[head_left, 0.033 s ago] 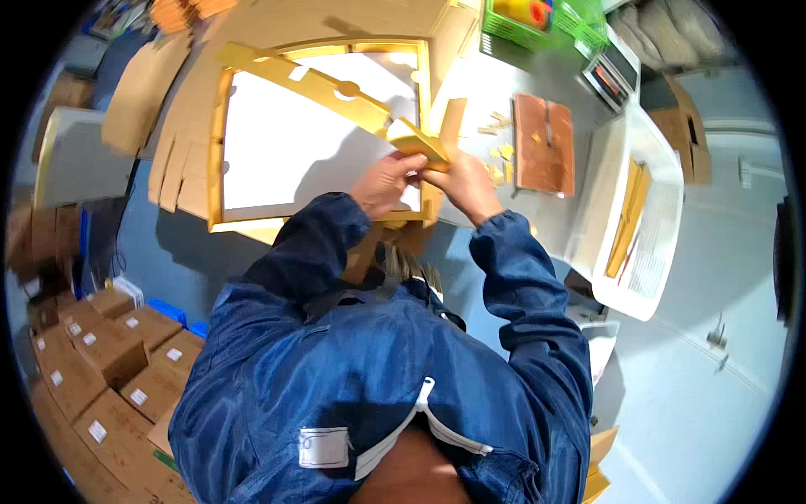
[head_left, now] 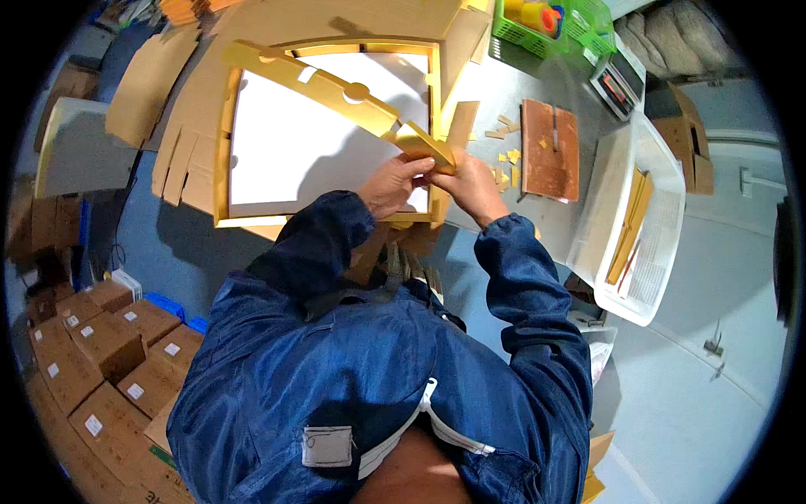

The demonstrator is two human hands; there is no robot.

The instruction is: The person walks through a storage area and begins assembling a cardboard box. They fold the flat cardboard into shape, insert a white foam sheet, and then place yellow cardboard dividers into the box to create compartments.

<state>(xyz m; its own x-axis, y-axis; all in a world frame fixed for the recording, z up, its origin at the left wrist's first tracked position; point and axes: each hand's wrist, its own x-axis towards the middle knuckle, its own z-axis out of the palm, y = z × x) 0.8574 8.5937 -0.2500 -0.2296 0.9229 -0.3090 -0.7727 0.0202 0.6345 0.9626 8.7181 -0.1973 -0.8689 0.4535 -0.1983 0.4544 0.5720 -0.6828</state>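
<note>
Both hands hold the near end of a long gold cardboard strip [head_left: 336, 94] with notches and a round cut-out. Its folded end rises between my fingers. The strip slants up and left across a shallow gold-rimmed box [head_left: 223, 160] with a white inside. My left hand [head_left: 393, 185] pinches the folded end from the left, thumb on top. From the right, my right hand [head_left: 470, 186] closes on the same end, its fingertips partly hidden. Just beyond the right hand, a flat gold-brown piece [head_left: 462, 124] sticks out; whether it joins the strip I cannot tell.
Right of my hands lie small yellow scraps [head_left: 510, 157] and a worn reddish-brown board [head_left: 550, 151]. A white plastic basket [head_left: 663, 244] holds gold strips. Green baskets [head_left: 525, 32] and a scale-like device [head_left: 617, 91] stand behind. Stacked cartons [head_left: 105, 344] fill the lower left.
The whole view has shifted slightly, so the box and hands sit a little further right. Both hands keep their grip on the strip's folded end.
</note>
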